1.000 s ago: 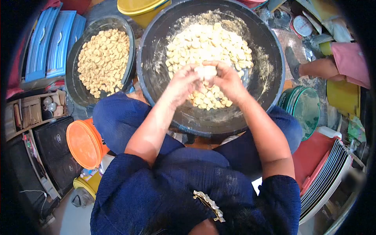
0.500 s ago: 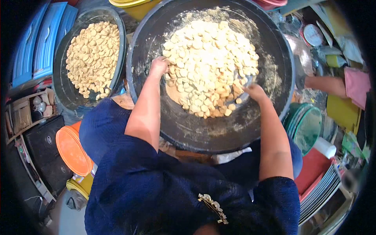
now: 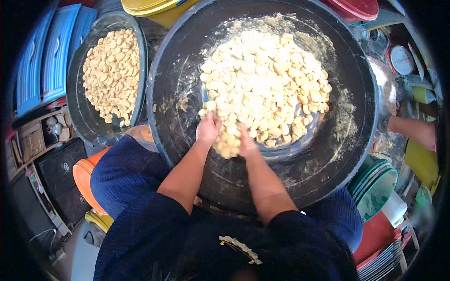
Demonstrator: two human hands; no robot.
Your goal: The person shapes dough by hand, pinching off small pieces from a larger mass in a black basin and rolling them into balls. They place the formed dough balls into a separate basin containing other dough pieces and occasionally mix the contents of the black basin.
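A wide black basin (image 3: 187,180) holds a heap of small, pale, roundish biscuit-like pieces (image 3: 281,89); strong light washes out its middle. At the near left of the heap, my left hand (image 3: 209,129) and my right hand (image 3: 247,141) face each other. A clump of pieces (image 3: 228,144) is cupped between them, slightly blurred. My left fingers are curled against pieces at their tips. The right hand's fingers press on the clump from the other side and are partly smeared by motion. Light powder sticks to the basin's inner wall.
A smaller dark tub (image 3: 77,105) with similar, browner pieces (image 3: 112,70) stands at left. Around me are an orange lid (image 3: 84,180), green basins (image 3: 377,192), a yellow bucket (image 3: 159,11) and a dial scale (image 3: 401,60). Another person's arm (image 3: 412,132) reaches in at right.
My hands have come together from opposite sides of the heap to its near left. The right hand moved left, the left hand nearer to me. A clump is now gathered between them.
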